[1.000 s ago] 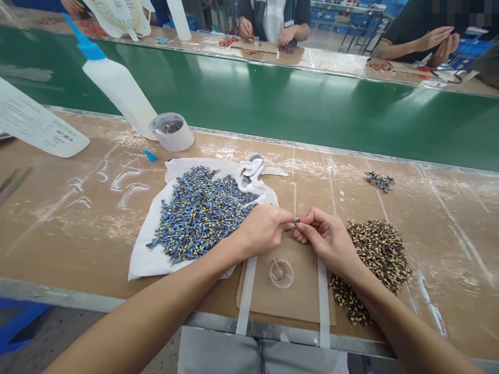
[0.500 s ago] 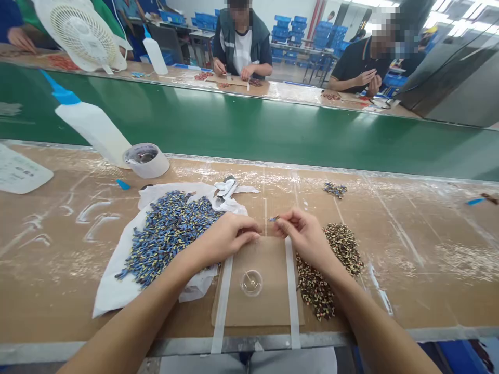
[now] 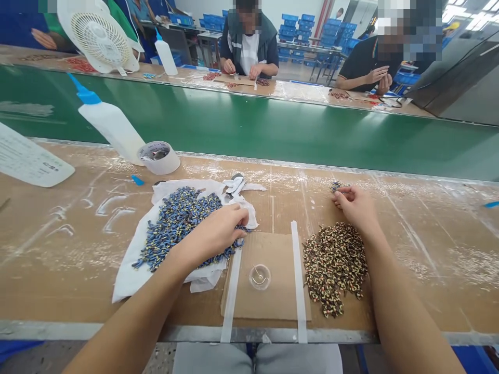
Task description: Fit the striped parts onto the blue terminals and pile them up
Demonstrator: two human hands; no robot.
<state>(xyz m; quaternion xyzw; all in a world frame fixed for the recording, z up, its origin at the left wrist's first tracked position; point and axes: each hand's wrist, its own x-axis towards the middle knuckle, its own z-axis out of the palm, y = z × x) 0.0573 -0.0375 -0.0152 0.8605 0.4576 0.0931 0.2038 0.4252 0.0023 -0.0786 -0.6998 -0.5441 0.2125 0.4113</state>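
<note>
My left hand (image 3: 220, 228) reaches over the right edge of a heap of small blue-and-yellow pieces (image 3: 171, 223) on a white sheet. Its fingers curl together at the heap, and whatever lies between them is hidden. Out to the right, my right hand (image 3: 356, 208) pinches at a small cluster of blue pieces (image 3: 336, 184). I cannot make out what is in that pinch. Below that hand lies a heap of small dark-and-cream curved pieces (image 3: 335, 265). A clear round dish (image 3: 259, 277) with a thin stick in it sits on a taped cardboard pad (image 3: 273, 306) between the heaps.
A white squeeze bottle (image 3: 111, 127) with a blue nozzle leans by a tape roll (image 3: 163, 160). Another white bottle (image 3: 35, 161) lies farther left. A green strip (image 3: 249, 124) separates my table from the far bench, where other people sit near a fan (image 3: 99, 39).
My right hand has moved away and right from above the pad to the small blue cluster. My left hand has shifted left onto the blue-and-yellow heap. The view has turned slightly.
</note>
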